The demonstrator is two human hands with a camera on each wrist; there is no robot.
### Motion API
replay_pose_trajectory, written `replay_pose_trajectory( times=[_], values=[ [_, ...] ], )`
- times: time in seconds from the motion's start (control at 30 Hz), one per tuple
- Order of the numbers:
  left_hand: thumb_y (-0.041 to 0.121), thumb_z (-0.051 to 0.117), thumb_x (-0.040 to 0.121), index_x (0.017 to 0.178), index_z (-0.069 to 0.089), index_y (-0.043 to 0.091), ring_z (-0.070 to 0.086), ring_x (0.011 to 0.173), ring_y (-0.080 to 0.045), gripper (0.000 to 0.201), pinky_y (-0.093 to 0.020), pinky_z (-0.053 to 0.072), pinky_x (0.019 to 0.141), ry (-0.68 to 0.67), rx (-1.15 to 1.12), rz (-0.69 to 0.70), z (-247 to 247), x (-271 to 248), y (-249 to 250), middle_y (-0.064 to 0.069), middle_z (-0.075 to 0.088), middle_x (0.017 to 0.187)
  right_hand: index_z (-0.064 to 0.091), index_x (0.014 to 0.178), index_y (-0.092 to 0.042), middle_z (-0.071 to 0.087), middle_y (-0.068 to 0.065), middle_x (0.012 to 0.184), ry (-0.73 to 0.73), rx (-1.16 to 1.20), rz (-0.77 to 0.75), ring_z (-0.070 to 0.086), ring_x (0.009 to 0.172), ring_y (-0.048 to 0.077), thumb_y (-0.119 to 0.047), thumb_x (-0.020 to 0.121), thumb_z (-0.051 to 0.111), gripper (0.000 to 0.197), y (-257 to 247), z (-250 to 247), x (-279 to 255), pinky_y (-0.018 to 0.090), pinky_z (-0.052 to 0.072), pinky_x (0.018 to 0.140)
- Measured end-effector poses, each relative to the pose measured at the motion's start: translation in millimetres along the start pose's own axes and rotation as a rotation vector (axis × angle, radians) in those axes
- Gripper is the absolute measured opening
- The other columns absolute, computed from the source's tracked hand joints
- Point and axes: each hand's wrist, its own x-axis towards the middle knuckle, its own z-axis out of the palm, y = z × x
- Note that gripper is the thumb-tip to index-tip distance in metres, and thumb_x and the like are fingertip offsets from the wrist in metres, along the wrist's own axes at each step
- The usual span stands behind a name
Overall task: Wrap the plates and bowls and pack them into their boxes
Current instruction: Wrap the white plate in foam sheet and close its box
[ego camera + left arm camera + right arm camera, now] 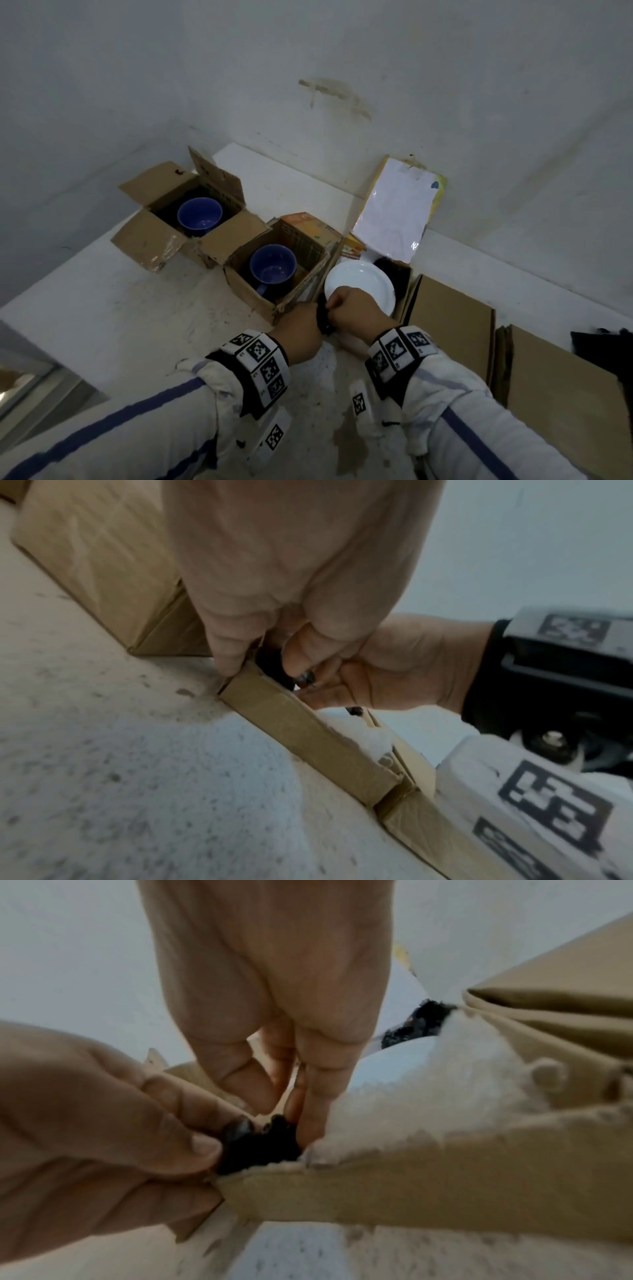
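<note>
Left hand (pixel 301 330) and right hand (pixel 356 313) both pinching black wrapping (pixel 323 318) at near corner of plate box (pixel 308 734), white plate (pixel 363 284) lying inside, blue bowls (pixel 272 263) in neighbouring boxes (pixel 246 287) on table (pixel 120 308).

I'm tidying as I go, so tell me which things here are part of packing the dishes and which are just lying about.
In the job:
white plate
black wrapping, pinched by left hand and right hand
two blue bowls in open boxes
flat cardboard

Lying about:
paper pad against the wall
dark cloth, far right
</note>
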Motion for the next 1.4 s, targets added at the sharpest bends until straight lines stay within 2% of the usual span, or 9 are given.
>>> replay_pose_trajectory(
  times=[0.13,0.23,0.37,0.53,0.67,0.8,0.93,1.17,1.4],
  values=[
    [0.007,0.046,0.090,0.120,0.049,0.008,0.055,0.111,-0.027,0.030,-0.042,0.046,0.097,0.036,-0.067,-0.052,5.8,0.7,-2.7,-0.012,0.056,0.120,0.059,0.122,0.001,0.059,0.019,0.124,-0.274,-0.355,-0.066,0.054,0.115,0.032,-0.006,0.094,0.045,0.032,-12.2,12.7,-4.1,0.035,0.040,0.096],
    [0.001,0.044,0.090,0.107,0.050,0.005,0.056,0.105,-0.031,0.018,-0.040,0.046,0.092,0.040,-0.037,-0.093,3.1,-1.1,-1.2,-0.018,0.057,0.110,0.062,0.118,-0.002,0.063,0.018,0.118,-0.241,-0.439,-0.118,0.057,0.110,0.032,-0.010,0.094,0.044,0.031,-12.0,11.1,-3.3,0.036,0.043,0.096],
    [0.008,0.041,0.094,0.118,0.057,0.001,0.054,0.116,-0.030,0.029,-0.034,0.043,0.099,0.014,0.057,-0.153,4.7,-2.2,-1.6,-0.016,0.056,0.124,0.066,0.117,-0.007,0.060,0.015,0.117,-0.043,-0.376,-0.202,0.054,0.109,0.029,-0.014,0.090,0.054,0.030,-3.6,4.8,-4.1,0.027,0.041,0.091],
    [0.012,0.035,0.097,0.125,0.054,0.004,0.036,0.131,-0.031,0.035,-0.036,0.024,0.112,-0.077,0.371,-0.105,11.9,-7.7,9.5,-0.015,0.053,0.131,0.063,0.120,-0.002,0.060,0.018,0.122,-0.254,-0.479,-0.240,0.053,0.114,0.031,-0.011,0.096,0.042,0.032,1.0,9.1,-12.3,0.029,0.036,0.095],
    [0.014,0.036,0.095,0.131,0.045,0.006,0.014,0.140,-0.039,0.038,-0.047,0.012,0.117,0.006,0.465,-0.072,16.9,-8.9,29.3,-0.018,0.040,0.142,0.064,0.121,-0.010,0.058,0.008,0.131,-0.119,-0.157,-0.120,0.051,0.120,0.026,-0.005,0.093,0.046,0.034,7.2,-21.5,-22.9,0.033,0.039,0.105],
    [0.016,0.037,0.095,0.135,0.042,0.001,0.005,0.144,-0.040,0.044,-0.047,-0.001,0.119,0.076,0.584,0.034,19.0,-5.0,74.6,-0.021,0.032,0.147,0.069,0.108,-0.015,0.066,0.003,0.115,0.143,0.157,0.007,0.060,0.103,0.017,-0.007,0.090,0.047,0.029,39.6,-64.4,-52.4,0.028,0.047,0.091],
    [0.029,0.025,0.081,0.127,0.050,0.007,0.024,0.138,-0.032,0.057,-0.042,0.014,0.117,0.150,0.456,0.133,38.1,12.5,117.6,-0.013,0.043,0.140,0.067,0.097,-0.024,0.063,0.001,0.097,0.241,0.212,0.104,0.051,0.073,0.007,-0.012,0.091,0.049,0.023,94.4,-105.0,-92.4,0.020,0.041,0.068],
    [0.014,0.043,0.093,0.123,0.053,0.011,0.052,0.115,-0.026,0.032,-0.031,0.043,0.095,-0.108,0.169,0.311,120.2,7.2,261.4,-0.009,0.053,0.129,0.068,0.098,-0.012,0.065,0.006,0.109,0.650,0.135,0.444,0.058,0.101,0.022,-0.012,0.088,0.051,0.020,235.3,-165.8,-195.2,0.023,0.041,0.083],
    [0.013,0.048,0.090,0.125,0.054,0.013,0.045,0.124,-0.028,0.036,-0.037,0.039,0.104,-0.220,0.284,0.463,213.5,10.7,337.6,-0.009,0.047,0.134,0.048,0.125,-0.010,0.040,0.015,0.128,0.351,-0.135,0.737,0.041,0.121,0.035,-0.032,0.085,0.061,0.047,334.7,-160.7,-248.3,0.038,0.039,0.100]
  ],
)
